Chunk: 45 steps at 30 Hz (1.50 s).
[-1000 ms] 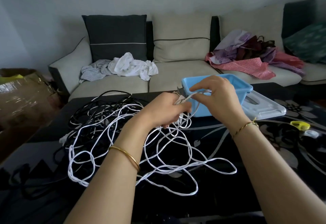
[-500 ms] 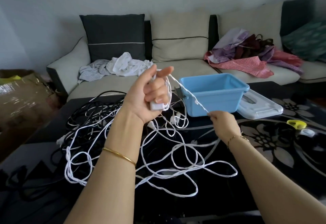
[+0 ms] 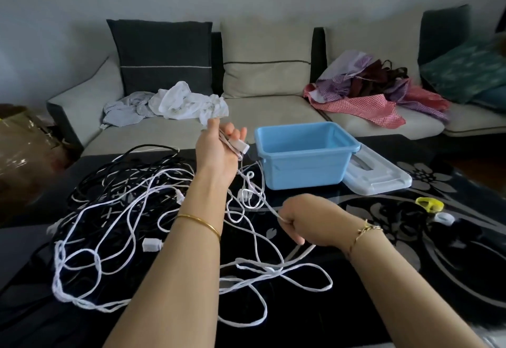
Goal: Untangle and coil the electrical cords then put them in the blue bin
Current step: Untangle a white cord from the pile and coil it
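A tangle of white cord (image 3: 115,241) sprawls over the dark table, mixed with black cords (image 3: 109,172) at the far left. My left hand (image 3: 219,150) is raised left of the blue bin (image 3: 304,156) and grips the white cord's plug end with a few loops. My right hand (image 3: 306,221) is low, in front of the bin, fingers closed around a stretch of the same white cord. The bin is empty.
A clear lid (image 3: 380,180) lies right of the bin. A yellow object (image 3: 425,204) and a small white object (image 3: 443,217) sit at the table's right. Behind is a sofa (image 3: 268,112) with white clothes (image 3: 175,105) and coloured fabrics (image 3: 364,93). A cardboard box (image 3: 19,150) stands at left.
My right hand has slid down and toward me along the white cord. My left hand stays raised with the plug end, tilted a little toward the bin.
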{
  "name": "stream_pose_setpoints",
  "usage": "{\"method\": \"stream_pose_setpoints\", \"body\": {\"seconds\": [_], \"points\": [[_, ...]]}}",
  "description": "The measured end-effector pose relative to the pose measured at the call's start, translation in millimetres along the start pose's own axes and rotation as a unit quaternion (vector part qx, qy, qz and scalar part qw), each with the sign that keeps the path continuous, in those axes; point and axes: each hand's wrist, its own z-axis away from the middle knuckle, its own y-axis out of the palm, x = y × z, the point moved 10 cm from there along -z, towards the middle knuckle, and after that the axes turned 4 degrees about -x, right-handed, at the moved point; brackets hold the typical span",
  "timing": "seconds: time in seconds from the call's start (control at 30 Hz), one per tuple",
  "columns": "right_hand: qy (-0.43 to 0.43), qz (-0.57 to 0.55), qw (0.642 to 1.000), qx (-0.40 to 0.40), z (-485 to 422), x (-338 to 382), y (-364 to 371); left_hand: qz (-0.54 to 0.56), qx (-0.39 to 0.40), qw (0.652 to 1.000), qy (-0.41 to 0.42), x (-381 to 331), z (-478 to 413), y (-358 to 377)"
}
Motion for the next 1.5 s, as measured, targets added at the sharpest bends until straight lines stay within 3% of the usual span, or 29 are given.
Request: {"method": "stream_pose_setpoints", "body": {"seconds": [0.13,0.23,0.4,0.47,0.53,0.6,0.7,0.77,0.87,0.93,1.03,1.17,1.33,1.4,1.5], "points": [[-0.028,-0.135,0.985,-0.108,10,4,-45,-0.062,-0.056,0.995,0.054,-11,-9,-22],[-0.029,-0.258,0.946,-0.195,21,-6,-75,-0.085,-0.067,0.991,0.075,-24,-10,-32],[-0.016,-0.366,0.902,-0.230,24,-9,-98,-0.067,-0.053,0.995,0.060,-28,0,-32],[-0.023,-0.376,0.894,-0.243,23,0,-111,-0.121,-0.015,0.991,0.061,-26,6,-25],[-0.037,-0.378,0.886,-0.265,20,12,-127,-0.260,0.021,0.961,0.090,-26,14,-17],[-0.041,-0.377,0.876,-0.297,16,22,-141,-0.393,0.062,0.909,0.122,-26,22,-5],[-0.026,-0.377,0.863,-0.336,8,30,-150,-0.504,0.146,0.844,0.115,-18,39,9],[0.001,-0.387,0.849,-0.358,0,24,-146,-0.526,0.188,0.827,0.065,-8,47,6],[0.071,-0.393,0.833,-0.382,-12,0,-133,-0.500,0.227,0.834,-0.054,9,57,-4],[0.112,-0.399,0.828,-0.377,-21,-15,-116,-0.476,0.259,0.830,-0.134,18,67,-9],[0.144,-0.410,0.825,-0.362,-30,-27,-88,-0.446,0.303,0.824,-0.176,22,81,-7],[0.178,-0.468,0.807,-0.312,-37,-42,-43,-0.302,0.313,0.872,-0.224,18,82,0],[0.163,-0.638,0.743,-0.118,-51,-22,37,-0.087,0.271,0.932,-0.225,2,68,11],[0.142,-0.620,0.770,-0.040,-55,-5,55,-0.025,0.231,0.951,-0.205,-5,60,8],[0.103,-0.434,0.894,0.039,-53,20,58,0.039,0.154,0.976,-0.146,-20,43,-6]]}}
